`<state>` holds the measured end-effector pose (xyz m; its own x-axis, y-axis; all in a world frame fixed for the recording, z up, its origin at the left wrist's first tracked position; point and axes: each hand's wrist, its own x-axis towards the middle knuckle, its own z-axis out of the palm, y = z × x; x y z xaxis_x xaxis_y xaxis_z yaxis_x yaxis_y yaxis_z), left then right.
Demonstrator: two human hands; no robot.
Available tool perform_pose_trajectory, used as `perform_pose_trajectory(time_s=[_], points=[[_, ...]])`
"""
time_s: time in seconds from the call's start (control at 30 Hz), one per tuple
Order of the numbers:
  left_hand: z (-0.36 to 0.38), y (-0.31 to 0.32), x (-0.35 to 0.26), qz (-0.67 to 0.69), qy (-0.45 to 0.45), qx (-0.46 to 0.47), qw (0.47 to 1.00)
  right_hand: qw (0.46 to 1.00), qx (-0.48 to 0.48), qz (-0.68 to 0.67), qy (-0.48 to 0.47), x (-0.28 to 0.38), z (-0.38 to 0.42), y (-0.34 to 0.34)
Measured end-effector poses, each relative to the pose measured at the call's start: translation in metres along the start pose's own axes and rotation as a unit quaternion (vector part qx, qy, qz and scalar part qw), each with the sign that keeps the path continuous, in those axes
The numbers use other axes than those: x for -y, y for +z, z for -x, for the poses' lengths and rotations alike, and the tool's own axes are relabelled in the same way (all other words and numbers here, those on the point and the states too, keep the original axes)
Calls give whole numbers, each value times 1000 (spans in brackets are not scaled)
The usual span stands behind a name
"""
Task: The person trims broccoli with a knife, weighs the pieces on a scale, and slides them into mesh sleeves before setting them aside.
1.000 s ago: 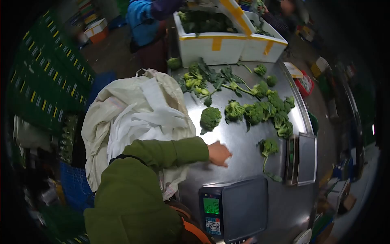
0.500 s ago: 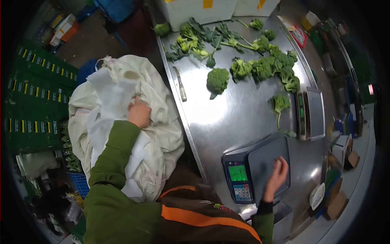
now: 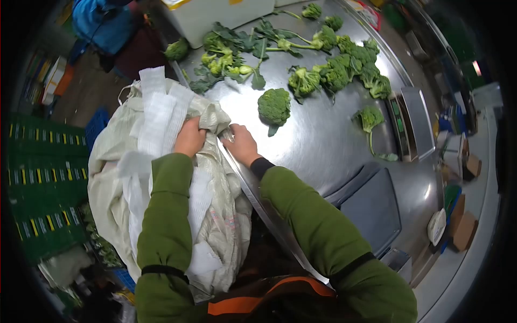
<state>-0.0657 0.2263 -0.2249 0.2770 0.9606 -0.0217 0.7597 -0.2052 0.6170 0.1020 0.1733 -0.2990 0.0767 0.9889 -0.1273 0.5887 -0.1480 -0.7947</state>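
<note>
The pale woven sack (image 3: 110,153) stands against the left edge of the metal surface (image 3: 309,142), with white strips (image 3: 160,121) of packing material lying in and over its mouth. Seen from above, its longer axis runs from near the wearer's body away toward the far end, roughly along the surface's edge, and the long upper strips lie much the same way. Both hands are at the sack's right-hand side: the left hand (image 3: 189,138) is the nearer to the strips, which lie just to its left, while the right hand (image 3: 241,145) is beside the bunched rim, over the surface's edge. The left fingers bend into the folds and are partly hidden, so I cannot tell what they pinch. The right fingers are curled, the thumb slightly apart; whether they grip the cloth or something under it, I cannot tell. The two hands are near each other but not touching.

Just right of the right hand, on the surface, sits a single broccoli head (image 3: 273,106). Beyond it lie a cluster of broccoli (image 3: 336,72) and leafy stems (image 3: 231,64). A dark-topped scale (image 3: 371,207) rests beside the right forearm. Farther out are a white box (image 3: 215,19), green crates (image 3: 46,194) and a person in blue (image 3: 102,24).
</note>
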Motion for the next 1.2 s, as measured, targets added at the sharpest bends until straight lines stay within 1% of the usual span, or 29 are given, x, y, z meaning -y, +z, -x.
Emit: perform_pose_trajectory(time_s=[0.03, 0.07, 0.1, 0.17, 0.2, 0.23, 0.27, 0.3, 0.37, 0.4, 0.43, 0.47, 0.5, 0.57, 0.6, 0.63, 0.67, 0.7, 0.73, 0.77, 0.83, 0.87, 0.9, 0.93, 0.97, 1.03, 1.1, 1.17, 1.2], points=[[1, 3, 1, -1, -34, -1, 999, 999, 36, 16, 33, 8, -1, -1], [2, 6, 4, -3, -25, 12, 1000, 999, 15, 21, 33, 5, -1, 6], [2, 6, 4, 9, -33, 13, 999, 998, 21, 50, 19, 0, 0, 6], [1, 7, 4, 41, -49, 6, 998, 995, 60, 64, 53, -3, 8, -9], [0, 6, 4, 47, -36, 11, 998, 991, 94, 41, 81, -6, 15, -21], [-3, 3, 5, 21, -41, 25, 999, 984, 127, -14, 122, -15, 19, -27], [-8, 2, 6, -4, -44, 39, 998, 952, 154, -174, 200, -16, 30, -43], [-14, 2, 6, 2, -28, 49, 998, 887, 173, -332, 270, -20, 49, -61], [-24, 2, 3, -110, -34, 116, 987, 799, 71, -490, 341, -6, 101, -102], [-29, 3, -1, -108, -20, 126, 986, 792, 97, -520, 304, -7, 127, -126], [-35, 2, -6, -168, -24, 164, 972, 784, 125, -549, 263, -12, 152, -151], [-39, 0, -17, -230, -28, 199, 952, 797, 99, -534, 264, -15, 177, -172], [-41, -4, -38, -234, -17, 202, 951, 810, 74, -519, 264, -20, 202, -191], [-41, -13, -85, -378, 10, 257, 889, 846, 24, -465, 259, -31, 253, -230], [-44, -12, -101, -450, 37, 264, 852, 860, -11, -437, 263, -27, 275, -254], [-47, -4, -119, -454, 45, 261, 851, 872, -44, -408, 266, -24, 298, -278], [-49, 11, -154, -442, 104, 222, 863, 864, -125, -402, 276, -38, 330, -305], [-49, 24, -174, -424, 156, 185, 873, 853, -197, -390, 287, -49, 354, -321], [-46, 42, -190, -324, 193, 186, 907, 838, -270, -382, 281, -58, 372, -334], [-43, 64, -205, -221, 228, 185, 930, 818, -341, -374, 274, -68, 387, -346], [-43, 111, -236, -105, 237, 301, 918, 760, -467, -358, 277, -95, 416, -365], [-43, 136, -250, -46, 205, 351, 912, 728, -497, -392, 265, -110, 432, -371], [-44, 160, -262, 15, 170, 401, 900, 694, -525, -423, 253, -123, 445, -376], [-46, 182, -274, 27, 162, 401, 901, 662, -540, -458, 246, -129, 455, -381], [-51, 204, -285, 40, 154, 401, 902, 660, -542, -460, 244, -134, 464, -383], [-64, 255, -294, 39, 176, 307, 935, 621, -562, -486, 251, -147, 476, -384], [-75, 290, -323, 25, 240, 188, 952, 608, -564, -494, 260, -159, 484, -382], [-86, 316, -354, 33, 249, 144, 957, 593, -551, -521, 268, -166, 489, -381], [-95, 327, -365, 41, 282, 130, 950, 593, -555, -511, 281, -167, 489, -381]])
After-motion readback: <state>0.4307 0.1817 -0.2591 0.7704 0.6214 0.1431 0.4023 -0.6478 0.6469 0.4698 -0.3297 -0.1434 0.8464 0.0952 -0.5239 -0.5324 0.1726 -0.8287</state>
